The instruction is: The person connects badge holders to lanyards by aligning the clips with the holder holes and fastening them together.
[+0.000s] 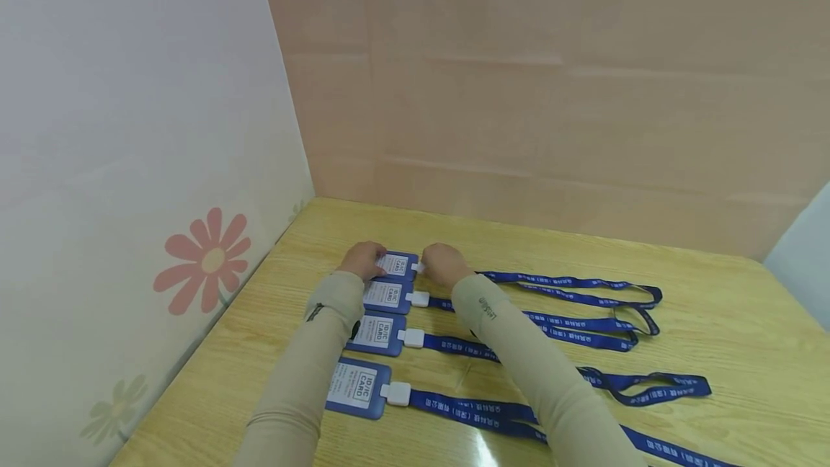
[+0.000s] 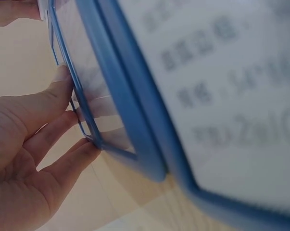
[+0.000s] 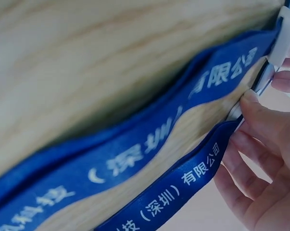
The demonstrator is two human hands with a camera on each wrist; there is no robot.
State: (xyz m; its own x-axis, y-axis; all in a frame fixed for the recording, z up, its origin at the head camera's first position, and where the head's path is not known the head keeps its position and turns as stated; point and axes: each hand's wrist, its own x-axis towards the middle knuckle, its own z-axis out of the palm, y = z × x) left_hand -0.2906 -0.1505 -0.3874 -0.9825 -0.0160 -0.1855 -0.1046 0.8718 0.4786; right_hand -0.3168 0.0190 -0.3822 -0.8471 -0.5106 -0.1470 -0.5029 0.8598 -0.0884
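At the far end of a column of blue-framed ID card holders, my left hand (image 1: 361,260) pinches the left edge of the farthest card holder (image 1: 405,265). In the left wrist view the thumb lies on the edge of that clear-windowed holder (image 2: 94,86), with fingers beneath it. My right hand (image 1: 446,264) grips the white clip (image 3: 235,111) where this holder joins its blue lanyard (image 3: 183,185). The second card holder (image 1: 385,295) lies just nearer on the table, its white clip (image 1: 418,299) close below my right hand.
Nearer on the wooden table (image 1: 713,323) lie a third card holder (image 1: 376,334) and the nearest one (image 1: 357,388). Their printed lanyards stretch rightward, partly under my right sleeve (image 1: 538,359). A flowered wall (image 1: 130,128) borders the left; a beige wall (image 1: 519,92) stands behind.
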